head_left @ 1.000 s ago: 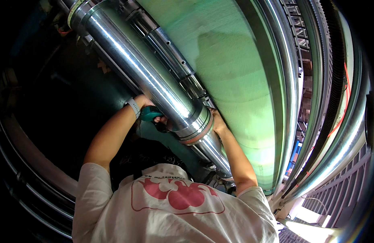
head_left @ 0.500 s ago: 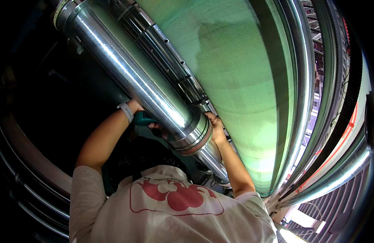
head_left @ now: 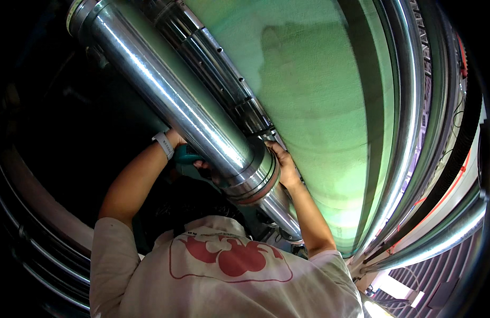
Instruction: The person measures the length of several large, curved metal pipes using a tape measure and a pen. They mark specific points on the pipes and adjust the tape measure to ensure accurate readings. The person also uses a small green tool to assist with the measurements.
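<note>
A shiny metal roller [head_left: 170,90] slants from the upper left down to the middle, ending in a stepped collar [head_left: 255,180] with a reddish-brown ring. My left hand [head_left: 178,139], with a pale band at the wrist, is partly hidden at the roller's left side. Its fingers look wrapped round a rounded teal-green object [head_left: 187,153], whose full shape is hidden. My right hand [head_left: 283,163] grips the collar's right side, fingers curled over its upper edge. A thinner metal shaft [head_left: 281,217] runs on below the collar.
A dark metal bar with holes [head_left: 218,79] lies along the roller's right side. Beyond it curves a broad green fabric-like surface [head_left: 314,106]. Curved metal tubes [head_left: 409,106] and a black ribbed hose [head_left: 446,169] stand at the right. More rails [head_left: 49,259] curve at the lower left.
My right hand has shifted slightly up and left over the collar's edge. The left hand stays at the teal-green object. The green surface and right-hand tubes appear a little farther right.
</note>
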{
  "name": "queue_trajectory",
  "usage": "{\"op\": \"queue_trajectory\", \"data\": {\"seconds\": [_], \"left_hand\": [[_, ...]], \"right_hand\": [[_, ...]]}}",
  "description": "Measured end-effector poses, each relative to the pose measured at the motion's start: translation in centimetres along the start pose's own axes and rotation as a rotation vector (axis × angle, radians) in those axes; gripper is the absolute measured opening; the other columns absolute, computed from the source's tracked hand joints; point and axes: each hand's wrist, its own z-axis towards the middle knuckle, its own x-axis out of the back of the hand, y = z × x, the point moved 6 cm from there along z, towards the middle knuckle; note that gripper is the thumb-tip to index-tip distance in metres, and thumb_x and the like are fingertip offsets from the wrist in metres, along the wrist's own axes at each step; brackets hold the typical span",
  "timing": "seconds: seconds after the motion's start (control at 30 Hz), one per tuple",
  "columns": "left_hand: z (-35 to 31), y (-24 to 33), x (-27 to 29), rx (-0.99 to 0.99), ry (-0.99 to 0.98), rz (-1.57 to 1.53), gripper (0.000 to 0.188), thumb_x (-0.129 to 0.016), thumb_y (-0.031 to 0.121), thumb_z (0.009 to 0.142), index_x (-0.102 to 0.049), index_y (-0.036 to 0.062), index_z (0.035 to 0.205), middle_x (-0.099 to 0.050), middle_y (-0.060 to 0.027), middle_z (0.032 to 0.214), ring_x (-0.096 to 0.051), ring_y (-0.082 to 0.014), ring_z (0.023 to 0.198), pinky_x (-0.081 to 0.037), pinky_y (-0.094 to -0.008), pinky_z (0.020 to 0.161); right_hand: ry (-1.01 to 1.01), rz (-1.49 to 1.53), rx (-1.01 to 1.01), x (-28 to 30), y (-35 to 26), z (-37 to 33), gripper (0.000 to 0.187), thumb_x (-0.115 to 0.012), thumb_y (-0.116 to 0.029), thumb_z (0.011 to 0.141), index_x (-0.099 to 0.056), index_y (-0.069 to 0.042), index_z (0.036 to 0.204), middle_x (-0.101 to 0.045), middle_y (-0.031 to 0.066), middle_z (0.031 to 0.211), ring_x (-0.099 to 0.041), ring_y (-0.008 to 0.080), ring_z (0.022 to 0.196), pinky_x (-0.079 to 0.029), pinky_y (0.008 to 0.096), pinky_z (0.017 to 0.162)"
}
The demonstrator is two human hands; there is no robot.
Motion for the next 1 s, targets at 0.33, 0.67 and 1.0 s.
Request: {"op": "queue_trajectory", "data": {"seconds": [0.33,0.67,1.0], "left_hand": [[0.3,-0.5,0.0,0.082,-0.038,0.021,0.044,-0.034,0.035,0.092,-0.053,-0.0022,0.108,-0.059,-0.0166,0.096,-0.059,-0.0237,0.081,-0.05,-0.0352,0.069],[0.3,-1.5,0.1,0.199,-0.095,0.043,0.044,-0.035,0.035,0.092,-0.053,-0.0018,0.107,-0.059,-0.0166,0.094,-0.059,-0.0233,0.078,-0.05,-0.0343,0.066],[0.3,-2.1,-0.2,0.312,-0.152,0.07,0.043,-0.035,0.035,0.091,-0.054,-0.0015,0.107,-0.059,-0.0166,0.092,-0.059,-0.0229,0.075,-0.05,-0.0334,0.064]], "right_hand": [[-0.091,0.041,-0.054,-0.3,-2.0,0.6,0.034,-0.051,-0.007,0.083,-0.05,0.001,0.116,-0.051,0.0105,0.118,-0.046,0.0208,0.108,-0.032,0.0294,0.096],[-0.107,-0.114,0.073,-0.1,-0.4,1.0,0.037,-0.055,-0.005,0.08,-0.052,-0.005,0.118,-0.051,0.0085,0.117,-0.045,0.0204,0.111,-0.031,0.0295,0.097],[-0.023,0.279,-0.072,-0.3,-0.2,1.3,0.027,-0.047,-0.009,0.088,-0.053,0.0,0.113,-0.051,0.0043,0.112,-0.047,0.0142,0.103,-0.035,0.0264,0.091]]}}
